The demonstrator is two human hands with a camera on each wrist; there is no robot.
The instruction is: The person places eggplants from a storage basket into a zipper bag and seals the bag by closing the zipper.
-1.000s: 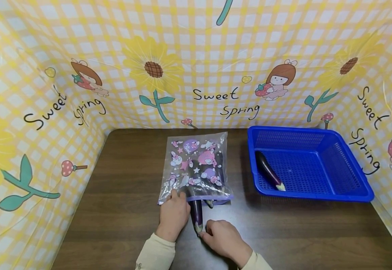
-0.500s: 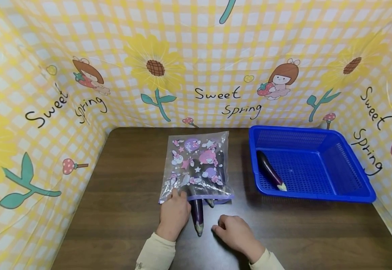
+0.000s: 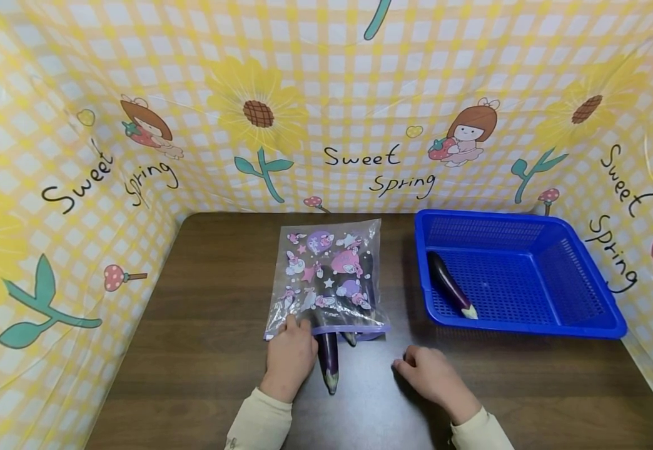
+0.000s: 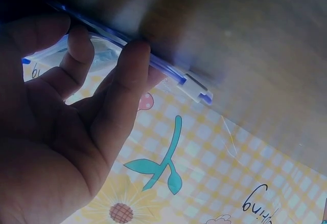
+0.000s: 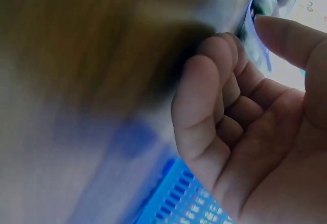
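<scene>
A clear zip bag (image 3: 326,269) with pink and purple prints lies on the table, its purple-edged mouth toward me. One eggplant (image 3: 329,365) sticks out of that mouth, stem end nearest me. Beside it the tip of another (image 3: 350,338) shows, and dark shapes lie inside the bag. My left hand (image 3: 291,359) grips the mouth's left corner; in the left wrist view its fingers curl at the purple zip strip, close to the white slider (image 4: 195,88). My right hand (image 3: 430,375), fingers loosely curled and holding nothing, is over the table right of the eggplant.
A blue plastic basket (image 3: 520,328) stands at the right of the table, with one eggplant (image 3: 449,284) along its left side. Yellow checked cloth (image 3: 354,94) walls the table at the back and both sides.
My right hand has let go of the eggplant's stem end and moved right, toward the basket. The left hand has stayed at the bag's corner, and the eggplant lies as before.
</scene>
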